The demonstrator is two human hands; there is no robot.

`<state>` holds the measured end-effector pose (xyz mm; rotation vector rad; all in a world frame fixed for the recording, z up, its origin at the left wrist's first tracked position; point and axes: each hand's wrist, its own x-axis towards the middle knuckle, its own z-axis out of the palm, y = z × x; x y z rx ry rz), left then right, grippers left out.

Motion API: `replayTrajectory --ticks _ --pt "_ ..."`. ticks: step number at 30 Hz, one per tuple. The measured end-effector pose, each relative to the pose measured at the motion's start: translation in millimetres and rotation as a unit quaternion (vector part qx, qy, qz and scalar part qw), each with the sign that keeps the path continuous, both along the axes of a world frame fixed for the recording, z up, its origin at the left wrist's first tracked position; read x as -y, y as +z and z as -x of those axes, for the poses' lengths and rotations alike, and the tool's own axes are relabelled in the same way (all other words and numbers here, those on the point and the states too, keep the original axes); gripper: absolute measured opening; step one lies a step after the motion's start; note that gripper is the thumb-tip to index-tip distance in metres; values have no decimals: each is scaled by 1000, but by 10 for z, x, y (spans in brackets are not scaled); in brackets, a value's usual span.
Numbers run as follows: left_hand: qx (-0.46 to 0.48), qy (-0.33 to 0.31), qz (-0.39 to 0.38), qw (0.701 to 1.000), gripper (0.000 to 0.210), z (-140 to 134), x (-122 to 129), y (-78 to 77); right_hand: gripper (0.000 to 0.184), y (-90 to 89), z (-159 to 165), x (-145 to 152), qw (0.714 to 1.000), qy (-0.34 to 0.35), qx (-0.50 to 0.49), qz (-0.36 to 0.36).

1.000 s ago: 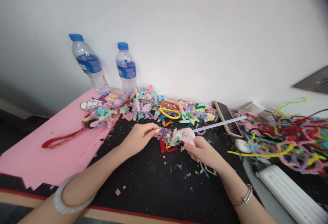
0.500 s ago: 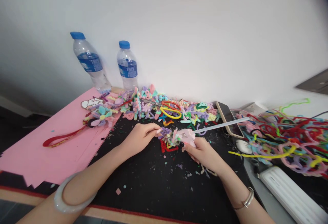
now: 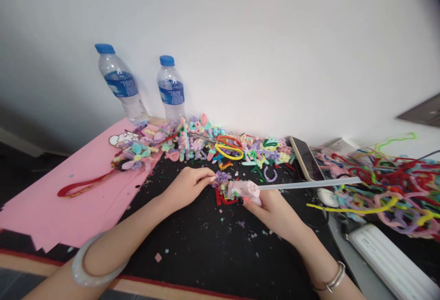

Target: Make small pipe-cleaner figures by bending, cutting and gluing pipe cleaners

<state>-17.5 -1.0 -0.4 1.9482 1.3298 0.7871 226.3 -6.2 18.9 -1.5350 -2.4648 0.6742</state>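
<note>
My left hand (image 3: 187,188) pinches the edge of a small purple pipe-cleaner piece (image 3: 221,177) between thumb and fingertips, low over the black mat. My right hand (image 3: 280,215) is wrapped round a pink hot glue gun (image 3: 248,189), and a long translucent glue stick (image 3: 309,184) juts out of its back toward the right. The gun's front end points left at the purple piece; its tip is hidden among fuzzy bits. Beneath lies a red pipe-cleaner shape (image 3: 220,198), partly covered by the gun.
Behind my hands is a heap of pastel pipe-cleaner shapes (image 3: 192,146) with scissors (image 3: 229,151). Two bottles (image 3: 118,82) stand by the wall. Pink sheets (image 3: 79,181) lie left. To the right are a phone (image 3: 307,160), loose pipe cleaners (image 3: 385,199) and a white device (image 3: 392,263).
My right hand has tilted the glue gun, so the glue stick has swung lower and reaches farther right. My left hand has barely moved and keeps its pinch.
</note>
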Motion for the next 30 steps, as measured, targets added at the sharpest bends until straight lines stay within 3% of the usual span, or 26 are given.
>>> replayTrajectory --ticks 4,12,18,30 --pt "-3 -3 0 1000 28 1 -1 -7 43 18 -16 3 1000 -8 -7 -3" --pt "-17 -4 2 1000 26 13 -1 10 36 40 -36 -62 992 -32 -118 24" --pt "-9 -7 -2 1000 26 5 -2 14 37 53 -82 -94 994 -30 -88 52" --pt "-13 -3 6 1000 25 1 1 15 45 135 -275 -190 992 -100 -81 4"
